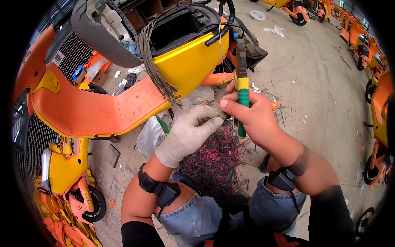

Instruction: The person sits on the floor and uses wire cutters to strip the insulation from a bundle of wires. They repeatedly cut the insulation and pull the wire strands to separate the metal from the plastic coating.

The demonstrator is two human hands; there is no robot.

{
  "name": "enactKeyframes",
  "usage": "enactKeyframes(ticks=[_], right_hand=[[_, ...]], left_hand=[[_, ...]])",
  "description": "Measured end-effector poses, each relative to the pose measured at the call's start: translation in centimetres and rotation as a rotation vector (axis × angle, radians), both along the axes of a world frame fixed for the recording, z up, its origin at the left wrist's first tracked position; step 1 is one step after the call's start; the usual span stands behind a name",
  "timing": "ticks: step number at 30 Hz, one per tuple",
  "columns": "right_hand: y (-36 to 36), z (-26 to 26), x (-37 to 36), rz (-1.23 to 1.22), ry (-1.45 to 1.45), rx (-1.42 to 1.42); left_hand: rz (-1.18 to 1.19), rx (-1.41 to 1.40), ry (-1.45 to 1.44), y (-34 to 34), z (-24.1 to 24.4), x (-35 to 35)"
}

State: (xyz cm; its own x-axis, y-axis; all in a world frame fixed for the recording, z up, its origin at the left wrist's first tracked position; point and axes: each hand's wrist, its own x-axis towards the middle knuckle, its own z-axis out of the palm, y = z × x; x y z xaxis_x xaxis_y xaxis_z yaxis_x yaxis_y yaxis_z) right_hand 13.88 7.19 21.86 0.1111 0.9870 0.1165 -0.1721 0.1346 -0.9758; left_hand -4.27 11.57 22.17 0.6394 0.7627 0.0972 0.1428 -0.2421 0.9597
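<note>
My left hand [197, 129] wears a pale knit glove, its thumb and fingers pinched together; what lies between them is too small to tell. My bare right hand [250, 114] holds green-and-yellow-handled pliers [242, 77], with the jaws pointing up, away from me. Its thumb and forefinger nearly meet the gloved fingertips. Beyond my hands stands a yellow and orange scooter body [191, 61], with a bundle of thin grey wires [149, 61] hanging over its side. Below my hands, a heap of black and red wire scraps [213, 160] lies between my legs.
An orange footboard [123, 105] spans the left, above a clear plastic bag [150, 137]. Another scooter part with a wheel [95, 203] stands at lower left, beside piled orange and yellow panels [61, 225]. Scooters [381, 108] line the right edge.
</note>
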Motion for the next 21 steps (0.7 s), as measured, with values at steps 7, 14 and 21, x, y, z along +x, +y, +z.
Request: enactKeyframes(ticks=[7,14,21], right_hand=[[0.2,-0.4,0.1,-0.030,-0.079,0.060],[0.3,-0.1,0.2,-0.039,0.054,0.026],[0.1,0.0,0.2,-0.019,0.021,0.004]], left_hand=[[0.033,-0.207,0.032,-0.1,0.7,-0.1],[-0.058,-0.151,0.063,-0.1,1.0,0.1],[0.058,-0.017,0.104,0.0,0.0,-0.1]])
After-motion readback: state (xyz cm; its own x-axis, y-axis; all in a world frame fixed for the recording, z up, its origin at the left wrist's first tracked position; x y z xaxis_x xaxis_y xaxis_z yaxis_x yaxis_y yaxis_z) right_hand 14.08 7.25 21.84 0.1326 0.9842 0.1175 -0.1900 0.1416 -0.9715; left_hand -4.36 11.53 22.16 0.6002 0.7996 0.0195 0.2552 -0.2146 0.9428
